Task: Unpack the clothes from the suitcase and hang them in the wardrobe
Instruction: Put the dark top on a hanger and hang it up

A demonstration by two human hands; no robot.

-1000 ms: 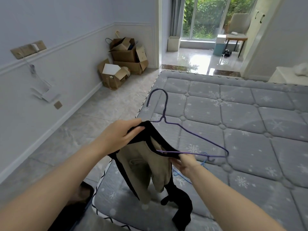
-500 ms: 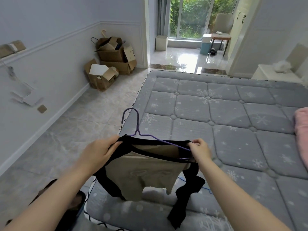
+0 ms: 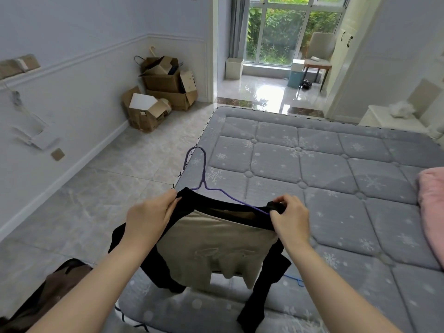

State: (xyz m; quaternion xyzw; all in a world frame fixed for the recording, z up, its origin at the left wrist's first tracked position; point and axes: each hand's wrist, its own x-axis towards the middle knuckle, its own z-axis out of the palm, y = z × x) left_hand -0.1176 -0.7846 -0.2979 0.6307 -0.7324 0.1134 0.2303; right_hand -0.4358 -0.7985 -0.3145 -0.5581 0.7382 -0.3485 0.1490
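Observation:
A beige shirt [image 3: 216, 251] with black collar and black sleeves hangs spread between my hands over the near corner of the grey mattress [image 3: 336, 179]. A purple wire hanger [image 3: 204, 179] sits inside its neck, hook sticking up and away from me. My left hand [image 3: 149, 215] pinches the left shoulder of the shirt. My right hand [image 3: 290, 217] pinches the right shoulder together with the hanger's arm. A dark open suitcase [image 3: 55, 284] shows at the bottom left on the floor.
A blue hanger [image 3: 294, 281] lies on the mattress under the shirt. Pink fabric [image 3: 432, 200] lies at the right edge. Cardboard boxes [image 3: 158, 97] are stacked by the left wall. A doorway leads to a window room with a chair [image 3: 319, 56]. A white cabinet [image 3: 389, 116] stands far right.
The hanger went from beside the shirt to inside its neck. My hands moved apart to the two shoulders, spreading the shirt flat. The view shifted right.

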